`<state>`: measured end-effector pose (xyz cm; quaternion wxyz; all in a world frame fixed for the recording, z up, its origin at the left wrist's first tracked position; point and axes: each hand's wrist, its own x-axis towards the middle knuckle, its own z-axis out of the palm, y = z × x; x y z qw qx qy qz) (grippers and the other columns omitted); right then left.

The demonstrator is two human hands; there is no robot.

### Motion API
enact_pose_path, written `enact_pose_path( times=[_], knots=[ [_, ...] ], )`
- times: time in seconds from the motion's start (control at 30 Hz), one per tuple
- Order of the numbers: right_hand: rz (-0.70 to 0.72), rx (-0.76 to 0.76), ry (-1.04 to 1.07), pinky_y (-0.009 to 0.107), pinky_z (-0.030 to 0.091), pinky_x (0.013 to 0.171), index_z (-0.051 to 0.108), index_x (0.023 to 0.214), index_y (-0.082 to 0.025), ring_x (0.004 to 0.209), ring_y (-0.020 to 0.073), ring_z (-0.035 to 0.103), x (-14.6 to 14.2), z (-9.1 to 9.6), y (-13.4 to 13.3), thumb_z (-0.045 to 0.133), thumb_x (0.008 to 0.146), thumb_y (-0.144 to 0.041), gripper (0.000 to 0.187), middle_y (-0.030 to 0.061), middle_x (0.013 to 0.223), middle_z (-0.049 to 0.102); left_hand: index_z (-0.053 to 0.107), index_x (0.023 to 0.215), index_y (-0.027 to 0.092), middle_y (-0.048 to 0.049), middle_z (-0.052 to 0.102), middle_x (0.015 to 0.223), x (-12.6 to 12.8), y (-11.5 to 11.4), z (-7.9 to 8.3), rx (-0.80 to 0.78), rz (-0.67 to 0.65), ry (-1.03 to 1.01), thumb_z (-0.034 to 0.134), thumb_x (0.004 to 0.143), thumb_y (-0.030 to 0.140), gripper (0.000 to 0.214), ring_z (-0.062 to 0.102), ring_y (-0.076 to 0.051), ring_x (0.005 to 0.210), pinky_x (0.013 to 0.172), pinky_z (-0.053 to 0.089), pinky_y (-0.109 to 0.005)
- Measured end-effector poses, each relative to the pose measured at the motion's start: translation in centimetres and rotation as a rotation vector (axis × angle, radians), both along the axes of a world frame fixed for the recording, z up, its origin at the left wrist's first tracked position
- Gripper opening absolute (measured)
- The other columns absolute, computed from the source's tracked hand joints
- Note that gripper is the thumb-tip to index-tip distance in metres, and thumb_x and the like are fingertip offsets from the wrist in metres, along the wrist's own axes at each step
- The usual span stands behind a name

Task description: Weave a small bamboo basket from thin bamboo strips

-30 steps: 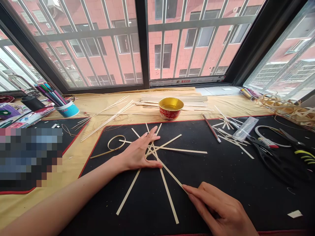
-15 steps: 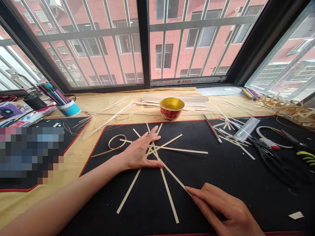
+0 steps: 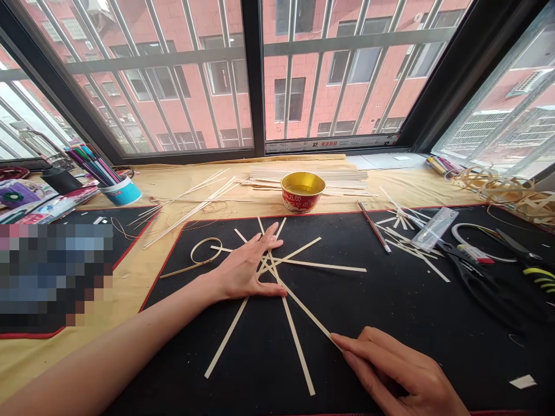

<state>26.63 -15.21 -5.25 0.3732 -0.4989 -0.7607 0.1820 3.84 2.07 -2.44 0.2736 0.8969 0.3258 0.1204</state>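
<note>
Several thin bamboo strips [image 3: 321, 264] lie crossed in a star on the black mat [image 3: 390, 323]. My left hand [image 3: 247, 271] rests flat over their crossing, fingers spread, pressing them down. My right hand [image 3: 390, 364] is at the lower right, its fingertips pinching the outer end of one long strip [image 3: 307, 312]. A small loop of bamboo strip [image 3: 203, 249] lies just left of my left hand, not touching it. The strips' crossing point is hidden under my left palm and fingers.
A red and gold bowl [image 3: 302, 192] stands on the yellow cloth [image 3: 208, 190] among bundled strips. Black-handled scissors [image 3: 485, 283] and loose strips lie to the right. A pen cup [image 3: 119, 188] stands at the left. A barred window runs along the back.
My right hand has slid down and to the right, and the end of the strip has moved outward with it. My left hand stays pressed in place.
</note>
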Motion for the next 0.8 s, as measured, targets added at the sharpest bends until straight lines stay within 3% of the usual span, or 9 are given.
enact_pose_path(
  times=[0.8],
  knots=[
    [0.01,-0.033,0.021,0.014,0.05,0.054,0.062,0.119,-0.024,0.06,0.0087,0.061,-0.08,0.06,-0.01,0.053,0.09,-0.015,0.032,-0.0014,0.068,0.059,-0.005,0.15,0.025,-0.0144,0.048,0.141,0.19,-0.08,0.24,0.013,-0.004,0.005,0.076,0.066,0.052,0.12,0.032,-0.031,0.139,0.114,0.022,-0.053]
  ],
)
